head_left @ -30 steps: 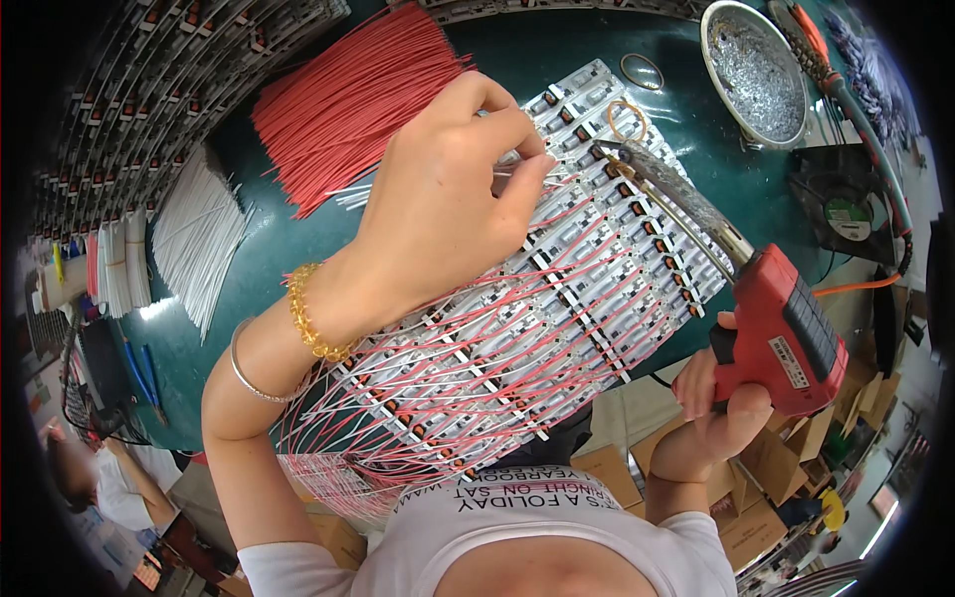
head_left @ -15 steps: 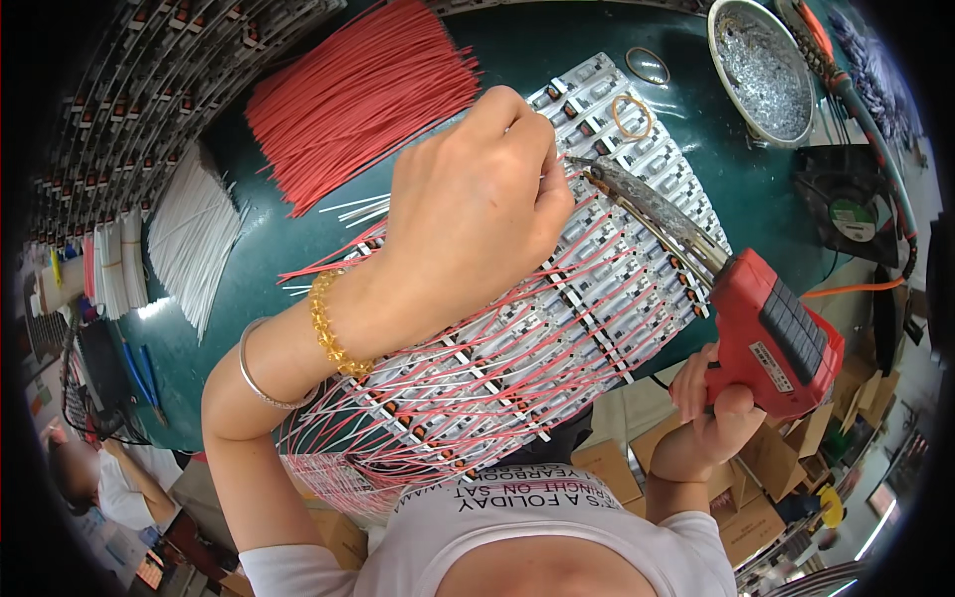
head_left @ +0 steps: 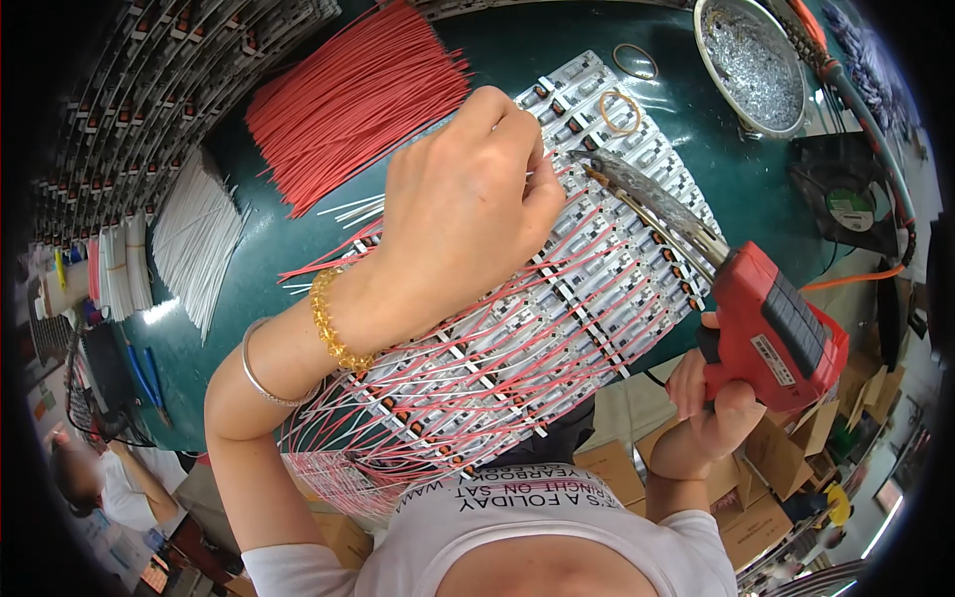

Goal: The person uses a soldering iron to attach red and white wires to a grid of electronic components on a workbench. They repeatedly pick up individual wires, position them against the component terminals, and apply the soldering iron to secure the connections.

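My left hand [head_left: 468, 199] is closed in a pinch above the panel of circuit boards [head_left: 652, 179], and a short bit of red wire shows at its fingertips. The fingertips themselves are mostly hidden behind the hand. My right hand [head_left: 711, 398] grips the handle of a red soldering gun [head_left: 776, 333]. The gun's long metal nozzle [head_left: 657, 204] slants to the upper left, its tip close to my left fingers. Red and white wires [head_left: 497, 348] stick out from the panel's rows toward my body.
Behind the panel lies a pile of red wires [head_left: 348, 99], with white wires [head_left: 199, 239] to its left. A bowl of metal scraps [head_left: 751, 70] and a black fan [head_left: 841, 199] stand at right. Rubber bands [head_left: 619, 112] lie at the panel's far end. Blue-handled pliers [head_left: 147, 378] rest at left.
The panel has shifted slightly left and away. My left hand has moved a little left with it; the soldering gun's body has moved slightly right, its tip still close to the left fingers.
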Action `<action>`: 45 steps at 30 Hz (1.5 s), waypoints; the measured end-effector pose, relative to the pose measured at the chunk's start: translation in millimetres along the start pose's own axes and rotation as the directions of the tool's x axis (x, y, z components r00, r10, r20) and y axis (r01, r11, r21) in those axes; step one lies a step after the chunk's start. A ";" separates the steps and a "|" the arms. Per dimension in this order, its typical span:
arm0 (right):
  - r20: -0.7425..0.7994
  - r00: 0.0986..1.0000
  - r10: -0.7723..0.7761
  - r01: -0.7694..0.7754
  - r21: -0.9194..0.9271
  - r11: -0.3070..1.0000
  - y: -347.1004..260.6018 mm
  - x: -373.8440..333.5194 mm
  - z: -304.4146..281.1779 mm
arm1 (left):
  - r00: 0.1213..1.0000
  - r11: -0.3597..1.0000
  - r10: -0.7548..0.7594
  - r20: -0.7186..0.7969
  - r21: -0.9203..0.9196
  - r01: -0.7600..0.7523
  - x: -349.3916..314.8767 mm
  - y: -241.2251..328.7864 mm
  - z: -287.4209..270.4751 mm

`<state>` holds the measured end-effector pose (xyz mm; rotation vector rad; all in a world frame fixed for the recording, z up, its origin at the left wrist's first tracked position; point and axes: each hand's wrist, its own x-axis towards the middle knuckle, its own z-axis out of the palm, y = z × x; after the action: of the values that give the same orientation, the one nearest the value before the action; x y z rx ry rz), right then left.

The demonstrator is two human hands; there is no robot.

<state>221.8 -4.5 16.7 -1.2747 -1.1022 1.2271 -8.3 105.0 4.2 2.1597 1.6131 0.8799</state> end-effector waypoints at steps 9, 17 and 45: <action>-0.034 0.999 -0.004 0.003 -0.029 1.000 -2.4 -0.2 1.8 | 1.000 1.000 0.001 -0.005 -0.013 -0.002 0.1 -0.6 0.7; 0.026 1.000 -0.005 0.005 -0.007 1.000 -0.6 -1.1 -1.1 | 1.000 1.000 0.015 -0.003 -0.021 -0.015 -0.5 -0.5 -1.6; -0.154 0.984 0.087 -0.086 0.015 0.996 -4.0 -12.7 3.9 | 0.998 0.995 0.065 -0.013 -0.077 -0.066 -9.1 6.8 5.0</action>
<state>217.2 -16.5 21.7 -1.3992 -0.9374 1.1735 -1.6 94.8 1.6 2.1690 1.4951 0.9589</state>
